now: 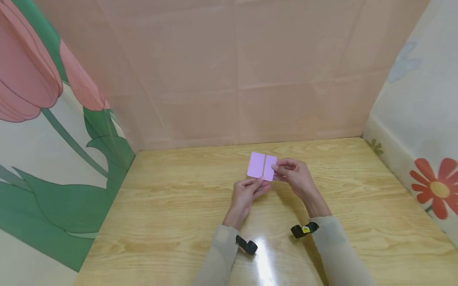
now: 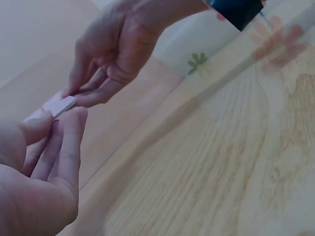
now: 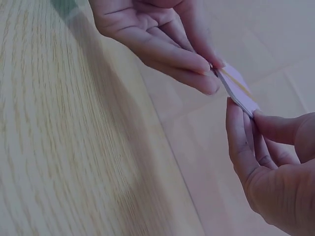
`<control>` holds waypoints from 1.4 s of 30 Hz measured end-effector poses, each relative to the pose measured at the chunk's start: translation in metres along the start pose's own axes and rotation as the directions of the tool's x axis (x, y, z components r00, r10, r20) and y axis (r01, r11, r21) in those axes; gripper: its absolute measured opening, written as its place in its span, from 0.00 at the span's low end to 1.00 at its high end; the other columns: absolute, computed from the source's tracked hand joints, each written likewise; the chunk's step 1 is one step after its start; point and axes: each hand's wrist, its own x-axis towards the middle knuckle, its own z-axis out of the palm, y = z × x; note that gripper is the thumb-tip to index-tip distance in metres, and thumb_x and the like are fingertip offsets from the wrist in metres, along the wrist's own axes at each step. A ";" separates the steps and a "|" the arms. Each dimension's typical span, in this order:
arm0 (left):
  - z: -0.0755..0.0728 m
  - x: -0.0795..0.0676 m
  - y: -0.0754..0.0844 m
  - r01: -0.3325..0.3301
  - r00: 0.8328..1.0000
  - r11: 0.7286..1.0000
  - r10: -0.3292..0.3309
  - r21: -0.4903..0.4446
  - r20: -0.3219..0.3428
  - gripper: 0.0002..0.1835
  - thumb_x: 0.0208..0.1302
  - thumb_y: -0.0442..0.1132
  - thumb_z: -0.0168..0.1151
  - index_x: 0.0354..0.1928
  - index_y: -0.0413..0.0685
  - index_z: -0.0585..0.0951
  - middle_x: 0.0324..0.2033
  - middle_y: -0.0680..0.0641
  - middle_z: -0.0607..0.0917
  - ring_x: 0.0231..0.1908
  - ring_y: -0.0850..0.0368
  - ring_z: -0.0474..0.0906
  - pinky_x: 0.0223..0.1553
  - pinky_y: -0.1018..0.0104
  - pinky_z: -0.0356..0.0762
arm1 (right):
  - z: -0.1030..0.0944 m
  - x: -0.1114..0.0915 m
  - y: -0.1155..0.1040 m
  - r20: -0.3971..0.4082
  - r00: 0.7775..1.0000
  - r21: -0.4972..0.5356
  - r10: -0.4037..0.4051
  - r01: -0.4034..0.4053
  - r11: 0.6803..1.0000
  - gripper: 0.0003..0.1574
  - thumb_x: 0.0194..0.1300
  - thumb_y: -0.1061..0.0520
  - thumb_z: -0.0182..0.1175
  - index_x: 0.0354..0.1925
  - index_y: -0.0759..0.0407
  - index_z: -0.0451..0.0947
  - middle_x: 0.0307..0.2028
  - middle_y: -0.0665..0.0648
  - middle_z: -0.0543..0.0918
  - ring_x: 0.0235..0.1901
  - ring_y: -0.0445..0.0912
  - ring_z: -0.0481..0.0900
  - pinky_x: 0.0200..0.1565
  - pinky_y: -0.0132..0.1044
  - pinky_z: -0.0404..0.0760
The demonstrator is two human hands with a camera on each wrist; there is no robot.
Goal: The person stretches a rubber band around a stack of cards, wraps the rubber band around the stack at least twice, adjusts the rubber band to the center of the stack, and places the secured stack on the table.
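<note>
A thin pink card-like pad [image 1: 256,165] with rounded corners is held up above the table, tilted. A narrow tan band [image 1: 264,167] runs across it. My left hand [image 1: 247,194] pinches its lower edge near the band, thumb on top and fingers beneath. At its right edge, my right hand [image 1: 295,174] pinches it between thumb and fingers. Seen edge-on in the right wrist view, the pink pad [image 3: 238,89] shows a greyish side. Whether it is a notebook or a stack of cards I cannot tell.
The wood-grain table [image 1: 171,214] extends beneath both hands. A pinkish-beige sheet [image 1: 186,79] hangs at its back edge. Painted tulips cover the left wall [image 1: 71,159], and a red flower [image 1: 438,188] marks the right one. Black straps [image 1: 247,244] circle both sleeved wrists.
</note>
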 end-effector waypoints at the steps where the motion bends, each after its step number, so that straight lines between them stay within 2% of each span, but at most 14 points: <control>1: 0.000 0.000 -0.001 0.006 1.000 1.000 -0.006 0.010 0.012 0.12 0.59 0.34 0.70 0.41 0.31 0.84 0.34 0.38 0.89 0.40 0.45 0.89 0.50 0.55 0.86 | 0.000 0.000 0.000 -0.005 1.000 0.001 0.004 -0.004 1.000 0.15 0.65 0.61 0.64 0.45 0.71 0.75 0.31 0.51 0.88 0.32 0.44 0.88 0.42 0.40 0.90; 6: 0.003 -0.001 -0.005 0.064 0.995 0.998 -0.066 0.020 0.078 0.15 0.59 0.36 0.70 0.45 0.33 0.84 0.43 0.30 0.87 0.45 0.43 0.87 0.53 0.52 0.84 | -0.002 0.001 0.002 0.004 1.000 0.010 0.008 -0.008 1.000 0.13 0.66 0.61 0.63 0.45 0.69 0.75 0.31 0.51 0.88 0.32 0.43 0.87 0.40 0.39 0.90; 12: 0.006 -0.004 -0.009 0.067 0.997 0.997 -0.065 -0.033 0.050 0.14 0.62 0.35 0.67 0.45 0.31 0.83 0.48 0.24 0.83 0.43 0.44 0.88 0.49 0.55 0.87 | -0.001 0.001 0.003 0.011 1.000 0.024 0.018 -0.018 1.000 0.11 0.66 0.61 0.64 0.43 0.67 0.76 0.30 0.50 0.87 0.31 0.42 0.86 0.40 0.39 0.90; 25: 0.008 -0.004 -0.008 0.024 1.000 0.999 -0.023 -0.034 0.014 0.13 0.63 0.35 0.66 0.44 0.30 0.83 0.47 0.24 0.83 0.43 0.42 0.88 0.48 0.56 0.87 | -0.003 0.002 0.004 0.034 0.999 -0.025 -0.016 0.017 1.000 0.13 0.66 0.64 0.62 0.44 0.72 0.72 0.30 0.51 0.83 0.31 0.43 0.85 0.41 0.39 0.90; 35: 0.005 -0.001 -0.008 0.007 1.000 0.999 -0.008 -0.048 -0.021 0.12 0.61 0.34 0.67 0.42 0.30 0.84 0.38 0.31 0.88 0.41 0.42 0.88 0.48 0.55 0.87 | -0.009 0.002 0.004 0.002 1.000 -0.126 -0.017 0.017 0.992 0.15 0.66 0.60 0.63 0.46 0.70 0.73 0.32 0.51 0.83 0.32 0.42 0.85 0.42 0.40 0.90; 42: -0.002 0.001 -0.005 0.012 1.000 0.999 -0.013 -0.045 -0.017 0.13 0.61 0.34 0.68 0.44 0.32 0.84 0.38 0.32 0.88 0.41 0.42 0.88 0.48 0.55 0.87 | -0.011 0.002 0.002 0.024 1.000 -0.100 0.005 -0.002 0.995 0.16 0.66 0.60 0.64 0.46 0.70 0.73 0.32 0.50 0.85 0.33 0.42 0.85 0.43 0.40 0.90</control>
